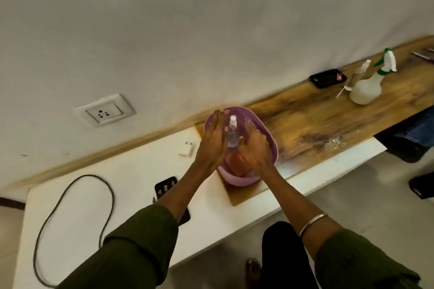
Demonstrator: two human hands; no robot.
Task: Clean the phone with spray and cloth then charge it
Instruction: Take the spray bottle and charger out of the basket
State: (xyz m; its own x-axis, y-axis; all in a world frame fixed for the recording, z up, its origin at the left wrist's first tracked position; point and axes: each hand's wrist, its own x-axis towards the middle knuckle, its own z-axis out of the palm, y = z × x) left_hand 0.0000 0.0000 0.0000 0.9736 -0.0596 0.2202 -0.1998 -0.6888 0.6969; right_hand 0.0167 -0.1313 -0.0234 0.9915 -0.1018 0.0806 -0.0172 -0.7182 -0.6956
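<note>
A small clear spray bottle point(232, 134) stands upright in a purple perforated basket point(270, 145), above a folded reddish cloth point(237, 163). My left hand point(212, 141) is in the basket with straight fingers against the bottle's left side. My right hand point(256, 145) reaches in on the bottle's right with fingers curled downward; what it grips is hidden. A black phone point(164, 186) lies on the white tabletop, partly under my left forearm. A white charger plug point(187, 148) lies left of the basket, and a black cable point(70, 213) loops at the left.
A wall socket point(105, 112) sits above the table's left part. On the wooden top to the right are another black phone point(327, 78), a slim clear sprayer point(357, 75) and a large white spray bottle point(366, 89) with a green trigger. The white table edge point(258, 216) runs diagonally.
</note>
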